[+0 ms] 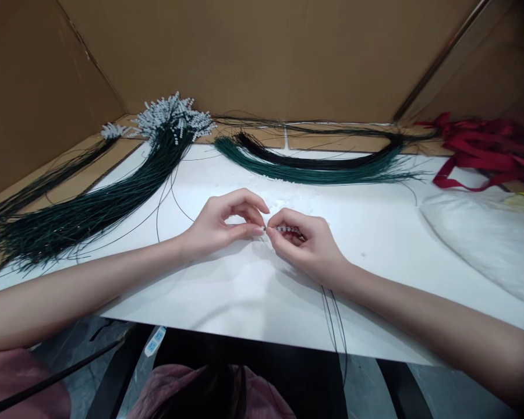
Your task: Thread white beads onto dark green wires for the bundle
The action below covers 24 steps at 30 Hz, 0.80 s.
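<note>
Head view: my L hand (220, 224) and R hand (303, 241) both pinch a thin dark wire w/ small white beads (283, 229) over the white table (244, 291). I judge the bead-tipped green wire bundle (170, 116) done, the bare green wire bundle (314, 169) left.

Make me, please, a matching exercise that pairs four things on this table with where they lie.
Things:
1. ribbons
2. beaded wire
3. plastic bag
4. curved wire bundle

Places:
A. pinched between the left hand and the right hand
B. far right corner
C. back centre of the table, in an arc
D. lying flat, to the right of the right hand

Pairs: 1-B, 2-A, 3-D, 4-C.
</note>
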Each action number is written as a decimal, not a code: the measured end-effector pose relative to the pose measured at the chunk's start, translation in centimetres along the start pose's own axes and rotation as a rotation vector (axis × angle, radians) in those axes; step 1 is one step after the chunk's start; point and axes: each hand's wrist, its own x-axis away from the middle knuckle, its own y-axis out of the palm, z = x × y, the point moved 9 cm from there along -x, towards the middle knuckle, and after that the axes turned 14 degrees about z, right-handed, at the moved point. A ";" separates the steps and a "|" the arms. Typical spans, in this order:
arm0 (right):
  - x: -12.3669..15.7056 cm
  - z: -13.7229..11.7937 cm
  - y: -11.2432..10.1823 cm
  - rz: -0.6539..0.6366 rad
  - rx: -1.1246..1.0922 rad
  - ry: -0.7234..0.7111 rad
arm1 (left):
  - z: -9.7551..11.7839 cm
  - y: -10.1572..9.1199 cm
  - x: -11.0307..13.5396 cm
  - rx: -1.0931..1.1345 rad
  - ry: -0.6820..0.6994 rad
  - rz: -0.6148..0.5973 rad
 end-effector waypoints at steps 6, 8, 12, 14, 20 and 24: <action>0.0 -0.1 0.0 0.002 0.010 -0.018 | 0.1 0.0 0.0 0.023 0.020 0.000; 0.0 -0.2 0.0 0.004 0.011 -0.024 | 0.1 0.1 0.0 0.022 0.027 -0.006; 0.0 -0.2 0.0 0.006 0.014 -0.030 | 0.2 0.1 0.1 0.018 0.037 -0.006; 0.0 -0.2 0.0 0.006 0.012 -0.028 | 0.2 0.1 0.2 0.017 0.041 -0.006; 0.0 -0.2 0.0 0.001 0.002 -0.014 | 0.3 0.1 0.1 0.009 0.044 -0.013; 0.1 -0.1 0.1 -0.005 -0.001 -0.006 | 0.3 0.1 0.1 -0.001 0.044 -0.014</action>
